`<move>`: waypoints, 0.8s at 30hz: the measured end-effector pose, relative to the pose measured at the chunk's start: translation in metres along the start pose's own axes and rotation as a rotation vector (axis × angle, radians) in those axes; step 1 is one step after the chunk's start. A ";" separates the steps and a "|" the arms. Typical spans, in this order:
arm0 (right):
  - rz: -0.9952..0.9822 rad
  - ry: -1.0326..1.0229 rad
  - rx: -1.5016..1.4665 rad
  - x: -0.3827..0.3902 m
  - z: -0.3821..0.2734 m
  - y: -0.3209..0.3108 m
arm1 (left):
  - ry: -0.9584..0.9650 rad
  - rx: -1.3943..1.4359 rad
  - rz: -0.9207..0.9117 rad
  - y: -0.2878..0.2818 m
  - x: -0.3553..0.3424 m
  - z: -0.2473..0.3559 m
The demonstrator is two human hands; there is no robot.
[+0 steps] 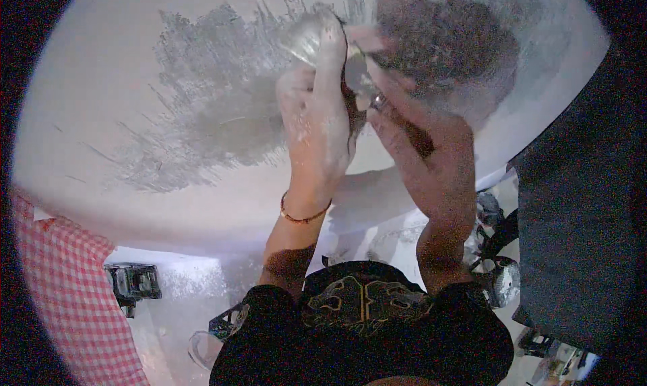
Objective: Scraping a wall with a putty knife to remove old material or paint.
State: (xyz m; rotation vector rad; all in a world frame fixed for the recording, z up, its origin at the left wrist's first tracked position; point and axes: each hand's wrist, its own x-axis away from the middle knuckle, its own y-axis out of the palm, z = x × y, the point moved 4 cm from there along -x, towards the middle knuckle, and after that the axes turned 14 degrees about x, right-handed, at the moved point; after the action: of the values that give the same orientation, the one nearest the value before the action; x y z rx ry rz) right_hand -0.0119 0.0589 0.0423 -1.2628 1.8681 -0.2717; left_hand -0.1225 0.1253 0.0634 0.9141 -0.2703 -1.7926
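A large pale curved panel fills the upper part of the view. A rough grey patch with streaky edges spreads over it. My left hand, dusted white and with a beaded bracelet at the wrist, is closed against the panel with its thumb pointing up. Beside that thumb shows a shiny, pale fan-shaped piece; its kind is not clear. Close by on the right, my right hand is in shadow, its fingers bent toward the left hand. Whatever lies between the fingers is mostly hidden.
Red-and-white checked cloth hangs at the lower left. Dark grey cloth covers the right side, beside the panel's edge. Below, dark objects sit on a pale, spotted floor, with more dark items at the right.
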 end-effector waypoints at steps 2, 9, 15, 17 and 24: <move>0.002 -0.013 -0.021 -0.002 -0.003 0.001 | -0.053 0.028 0.077 -0.003 -0.001 0.002; -0.037 0.005 -0.089 0.009 -0.007 -0.001 | 0.015 -0.095 0.078 0.007 0.005 0.004; 0.061 -0.155 -0.087 0.005 0.002 0.011 | 0.031 0.038 0.040 0.004 0.006 0.004; 0.095 -0.191 -0.117 0.020 0.006 0.023 | 0.051 -0.180 0.056 -0.010 0.017 -0.002; -0.206 0.229 -0.590 0.085 0.046 0.060 | 0.026 -0.151 -0.003 -0.060 0.069 -0.042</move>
State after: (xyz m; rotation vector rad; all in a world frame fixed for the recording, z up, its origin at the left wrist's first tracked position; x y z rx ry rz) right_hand -0.0295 0.0269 -0.0655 -1.8939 2.0963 0.0400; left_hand -0.1463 0.1001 -0.0309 0.8303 -0.1146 -1.7766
